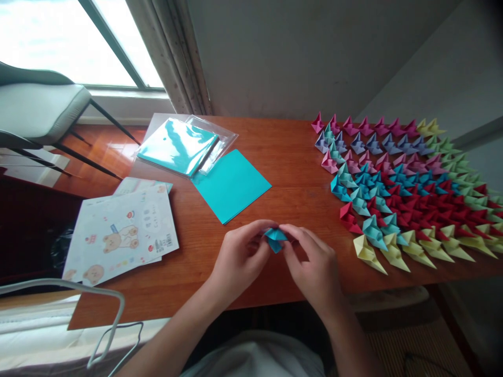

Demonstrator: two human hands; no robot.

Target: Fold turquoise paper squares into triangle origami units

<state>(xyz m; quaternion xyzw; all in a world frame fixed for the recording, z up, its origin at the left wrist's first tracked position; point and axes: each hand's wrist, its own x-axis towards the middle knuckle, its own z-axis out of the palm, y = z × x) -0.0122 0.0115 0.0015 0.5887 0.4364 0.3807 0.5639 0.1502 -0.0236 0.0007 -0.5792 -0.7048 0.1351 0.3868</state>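
Note:
Between my two hands, just above the front part of the table, is a small folded piece of blue paper [275, 239]. My left hand [244, 257] pinches its left side with thumb and fingers. On the right side, my right hand [312, 262] pinches it in the same way. Fingertips cover both ends of the folded paper. Beyond my hands lies a stack of square turquoise paper [236, 186], turned cornerwise. Rows of folded paper boats [416, 204] in pink, purple, blue, red, green and yellow stand to the right of my right hand.
A clear plastic pack of turquoise paper [178, 146] lies at the back left of the wooden table [291, 157]. Sheets printed with bears [126, 235] overlap the left edge. A chair [43, 112] stands by the window, and a white curved tube [118, 298] rises at the lower left.

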